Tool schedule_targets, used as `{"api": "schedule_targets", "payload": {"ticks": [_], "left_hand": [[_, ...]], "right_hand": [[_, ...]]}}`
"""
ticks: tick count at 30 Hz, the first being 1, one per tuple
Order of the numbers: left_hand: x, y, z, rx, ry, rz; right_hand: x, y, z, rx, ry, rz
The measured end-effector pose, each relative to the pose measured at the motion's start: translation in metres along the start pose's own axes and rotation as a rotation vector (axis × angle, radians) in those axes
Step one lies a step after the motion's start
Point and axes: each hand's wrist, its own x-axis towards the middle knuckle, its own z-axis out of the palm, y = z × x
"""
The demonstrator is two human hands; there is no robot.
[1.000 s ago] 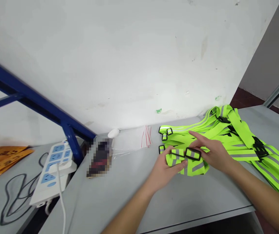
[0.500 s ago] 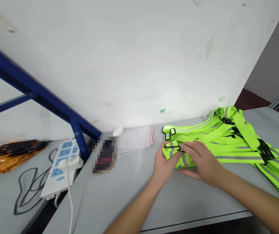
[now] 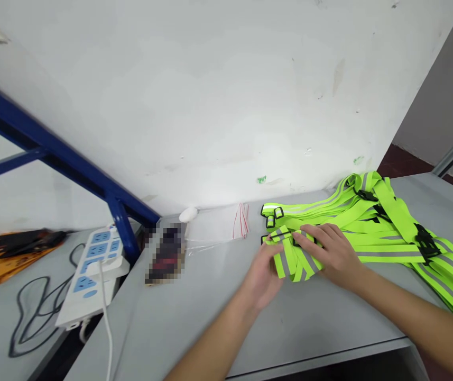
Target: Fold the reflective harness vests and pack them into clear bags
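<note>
Your left hand (image 3: 265, 272) and right hand (image 3: 334, 255) both pinch the folded reflective strap (image 3: 293, 265) over the worktop (image 3: 194, 312), beside the strap pile (image 3: 388, 256); hold layers squared, black buckle (image 3: 283, 235) flat.
</note>
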Motion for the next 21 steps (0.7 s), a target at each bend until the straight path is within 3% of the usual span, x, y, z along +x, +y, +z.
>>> {"api": "schedule_targets", "payload": {"ticks": [3, 7, 12, 16, 21], "left_hand": [[0.003, 0.007, -0.005, 0.028, -0.046, -0.07], [0.005, 0.018, -0.019, 0.312, -0.08, -0.117], [-0.001, 0.035, -0.03, 0.62, -0.222, -0.125], [-0.001, 0.041, -0.032, 0.72, -0.297, -0.128], [0.006, 0.036, -0.035, 0.715, -0.279, -0.109]], "right_hand": [[-0.001, 0.007, -0.001, 0.019, 0.008, -0.051], [-0.001, 0.008, -0.004, 0.012, 0.017, -0.144], [0.001, 0.004, -0.008, 0.036, 0.041, -0.207], [0.002, 0.005, -0.011, 0.03, 0.056, -0.233], [0.002, 0.006, -0.01, 0.032, 0.044, -0.229]]}}
